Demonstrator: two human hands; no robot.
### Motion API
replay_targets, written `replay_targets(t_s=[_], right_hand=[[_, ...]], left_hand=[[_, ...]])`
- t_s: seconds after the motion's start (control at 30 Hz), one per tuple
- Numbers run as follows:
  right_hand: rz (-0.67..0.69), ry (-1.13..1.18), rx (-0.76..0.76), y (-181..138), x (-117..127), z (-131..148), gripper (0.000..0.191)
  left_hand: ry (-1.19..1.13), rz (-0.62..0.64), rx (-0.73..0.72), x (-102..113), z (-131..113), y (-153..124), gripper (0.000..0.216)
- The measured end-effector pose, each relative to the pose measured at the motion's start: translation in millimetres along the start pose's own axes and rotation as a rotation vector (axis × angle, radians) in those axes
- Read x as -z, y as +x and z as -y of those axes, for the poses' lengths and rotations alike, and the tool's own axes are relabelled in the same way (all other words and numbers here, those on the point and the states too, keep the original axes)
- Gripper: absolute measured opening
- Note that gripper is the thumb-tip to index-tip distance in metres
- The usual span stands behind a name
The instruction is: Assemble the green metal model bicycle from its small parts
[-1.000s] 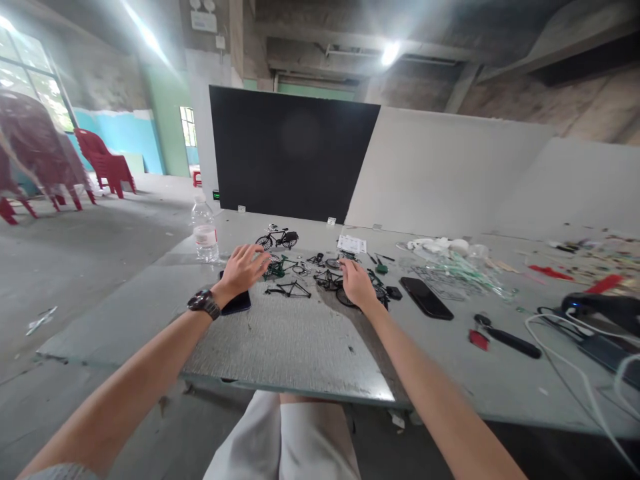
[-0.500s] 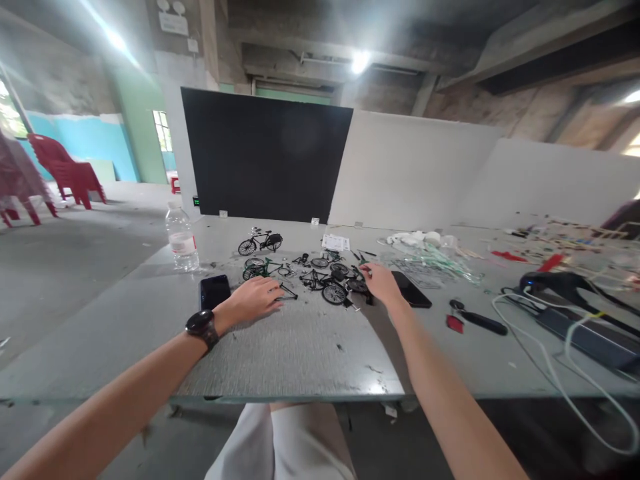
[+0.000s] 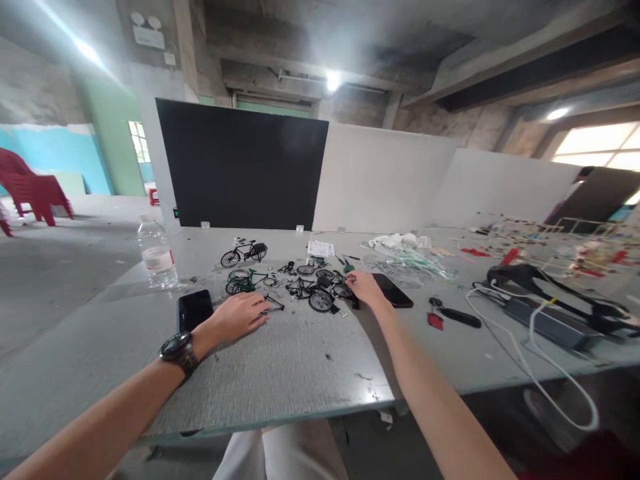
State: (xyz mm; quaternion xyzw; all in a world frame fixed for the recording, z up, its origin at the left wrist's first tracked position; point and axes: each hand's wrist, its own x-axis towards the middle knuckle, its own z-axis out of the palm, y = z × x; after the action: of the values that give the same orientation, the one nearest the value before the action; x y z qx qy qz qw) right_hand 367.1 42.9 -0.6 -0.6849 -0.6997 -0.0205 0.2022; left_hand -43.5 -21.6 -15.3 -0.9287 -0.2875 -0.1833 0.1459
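Observation:
My left hand point(image 3: 239, 317), with a watch on its wrist, lies palm down on the grey table point(image 3: 280, 360), fingers stretched over a small black bicycle frame point(image 3: 273, 304). My right hand point(image 3: 365, 288) reaches into a heap of black model bicycle parts, its fingertips at a loose wheel point(image 3: 343, 291); whether it grips anything is hidden. A green model bicycle frame point(image 3: 245, 280) lies just beyond my left hand. A finished black model bicycle point(image 3: 244, 251) stands farther back.
A phone point(image 3: 194, 309) lies left of my left hand and another phone point(image 3: 393, 291) right of my right hand. A water bottle point(image 3: 157, 253) stands at the left. Pliers point(image 3: 453, 315), cables point(image 3: 530, 347) and plastic bags point(image 3: 410, 257) cover the right side.
My head has turned right, shifting the scene left. My left hand has come off the green frame and settled flat near the black frame. My right hand has moved right within the parts.

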Motion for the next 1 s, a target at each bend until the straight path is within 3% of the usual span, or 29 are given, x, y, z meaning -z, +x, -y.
replay_targets(t_s=[0.4, 0.6, 0.8, 0.93, 1.0], right_hand=[[-0.068, 0.060, -0.005, 5.3, -3.1, 3.4, 0.022], [-0.096, 0.104, 0.019, 2.6, 4.3, 16.5, 0.024], [-0.049, 0.228, 0.182, -11.4, 11.1, 71.3, 0.021], [0.096, 0.495, 0.440, -28.4, 12.2, 121.4, 0.016], [0.174, 0.616, 0.498, -36.1, 9.7, 138.6, 0.012]], left_hand=[[-0.029, 0.035, 0.035, 0.9, -2.3, 0.9, 0.027], [-0.050, -0.036, 0.082, 3.8, -3.8, 2.3, 0.029], [-0.086, -0.163, 0.159, 0.5, -9.6, 23.2, 0.035], [0.029, -0.238, 0.142, -5.8, -16.2, 48.6, 0.057], [0.038, -0.204, 0.127, -9.6, -19.2, 57.3, 0.053]])
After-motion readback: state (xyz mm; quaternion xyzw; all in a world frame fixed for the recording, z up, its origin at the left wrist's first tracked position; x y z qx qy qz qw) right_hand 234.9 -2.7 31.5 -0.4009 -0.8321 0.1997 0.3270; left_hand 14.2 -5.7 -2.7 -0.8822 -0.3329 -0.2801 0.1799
